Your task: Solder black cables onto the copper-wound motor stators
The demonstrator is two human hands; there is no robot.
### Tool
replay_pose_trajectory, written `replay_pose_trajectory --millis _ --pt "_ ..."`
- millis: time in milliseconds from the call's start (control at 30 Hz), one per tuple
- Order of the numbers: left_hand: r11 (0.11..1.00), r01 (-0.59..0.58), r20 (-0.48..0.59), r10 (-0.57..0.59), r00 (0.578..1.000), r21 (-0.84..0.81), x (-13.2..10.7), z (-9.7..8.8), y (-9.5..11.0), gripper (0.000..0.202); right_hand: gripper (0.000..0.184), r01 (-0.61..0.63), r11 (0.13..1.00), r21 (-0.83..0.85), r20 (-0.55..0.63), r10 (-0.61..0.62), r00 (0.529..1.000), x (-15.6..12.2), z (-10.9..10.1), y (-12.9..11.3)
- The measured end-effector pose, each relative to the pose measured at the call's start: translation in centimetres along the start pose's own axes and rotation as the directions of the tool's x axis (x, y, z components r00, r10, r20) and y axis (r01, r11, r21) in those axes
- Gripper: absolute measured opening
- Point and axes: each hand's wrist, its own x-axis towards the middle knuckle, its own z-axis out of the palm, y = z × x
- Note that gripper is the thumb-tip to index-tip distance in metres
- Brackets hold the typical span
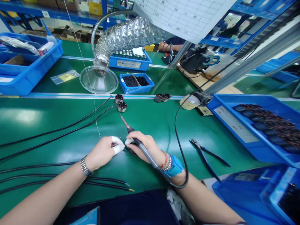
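Observation:
My right hand [146,145] is closed around a soldering iron [150,157], whose bare tip points up and away over the bench. Its thumb and forefinger also pinch near a small dark part [132,150], mostly hidden by the fingers. My left hand [103,154], with white covers on its fingertips, is closed in a pinch on a thin bluish wire [125,149], close to the right fingertips. A strand of solder wire [96,120] hangs down beside the left hand. Beyond the hands, two small round motor stators [122,107] [119,98] are joined to black cables [91,126].
More black cables [110,184] lie under my left forearm. Cutting pliers [206,153] rest at right, near a blue bin [243,125] of parts. Two more stators [159,97] sit by a yellowish cup [187,104]. A fume funnel [99,81] hangs over the bench; another person's arm [175,47] shows behind.

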Motion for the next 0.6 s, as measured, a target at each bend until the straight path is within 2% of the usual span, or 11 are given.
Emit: replay_pose_trajectory --millis 167,367,600 --pt "0.999 -0.030 0.055 0.027 0.998 0.042 0.00 -0.36 0.10 0.022 0.016 0.039 0.999 0.020 0.043 -0.040 0.998 0.44 -0.19 -0.38" --pt "0.996 -0.020 0.036 0.018 0.999 0.081 -0.03 -0.22 0.20 0.020 0.027 -0.117 0.988 0.096 0.054 0.112 0.992 0.05 -0.63 -0.16" --pt "0.997 -0.018 0.019 0.017 1.000 0.073 -0.05 -0.12 0.13 0.020 0.026 -0.133 0.982 0.133 0.049 0.128 0.991 0.21 -0.53 -0.27"
